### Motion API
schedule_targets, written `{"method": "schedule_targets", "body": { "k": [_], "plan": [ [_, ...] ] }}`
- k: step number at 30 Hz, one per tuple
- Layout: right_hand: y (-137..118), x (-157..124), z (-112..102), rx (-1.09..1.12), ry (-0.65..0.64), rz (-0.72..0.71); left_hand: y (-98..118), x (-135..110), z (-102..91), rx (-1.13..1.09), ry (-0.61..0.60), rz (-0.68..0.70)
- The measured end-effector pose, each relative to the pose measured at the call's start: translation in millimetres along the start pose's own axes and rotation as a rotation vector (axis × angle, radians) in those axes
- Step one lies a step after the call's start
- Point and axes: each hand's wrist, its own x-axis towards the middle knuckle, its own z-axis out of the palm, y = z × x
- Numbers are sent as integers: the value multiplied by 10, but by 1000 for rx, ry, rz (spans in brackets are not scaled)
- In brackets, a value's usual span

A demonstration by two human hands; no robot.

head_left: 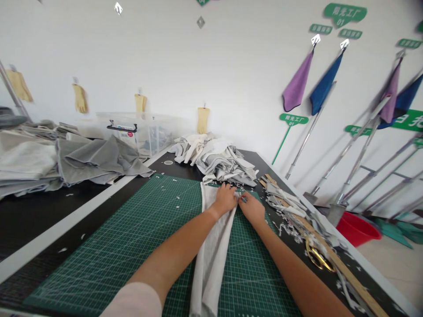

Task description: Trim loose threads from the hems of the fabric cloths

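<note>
A long, light grey cloth (216, 251), folded lengthwise, runs from the near edge of the green cutting mat (148, 229) up to both my hands. My left hand (226, 198) rests over its far end with fingers curled down onto the fabric. Just to the right, my right hand (253, 209) pinches the cloth's right edge near the far corner. The two hands almost touch at the fingertips. What lies under the left fingers is partly hidden.
Behind the mat is a heap of pale fabric pieces (224, 160). Stacked grey cloths (99, 160) lie left, near a clear plastic box (155, 136). Gold-handled scissors (319, 255), a wooden strip (350, 279) and scraps lie right. A red basin (358, 229) stands beyond the table edge.
</note>
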Motion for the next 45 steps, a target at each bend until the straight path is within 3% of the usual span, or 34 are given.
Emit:
{"method": "schedule_targets", "body": {
  "k": [13, 20, 26, 33, 36, 45],
  "plan": [
    [38, -5, -45, 119, 5, 42, 44, -78, -76, -146, -24, 63],
    [74, 19, -61, 249, 46, -29, -45, 15, -41, -352, -70, -118],
    [126, 66, -7, 389, 99, -145, -69, 36, -42, -458, -131, -118],
    [189, 131, 29, 514, 135, -175, -152, 117, 68, -322, -188, -112],
    [197, 150, 38, 560, 134, -192, -175, 129, 75, -383, -215, -105],
    [160, 151, 52, 476, 91, -160, -60, -18, -87, -508, -99, -74]
  ]
}}
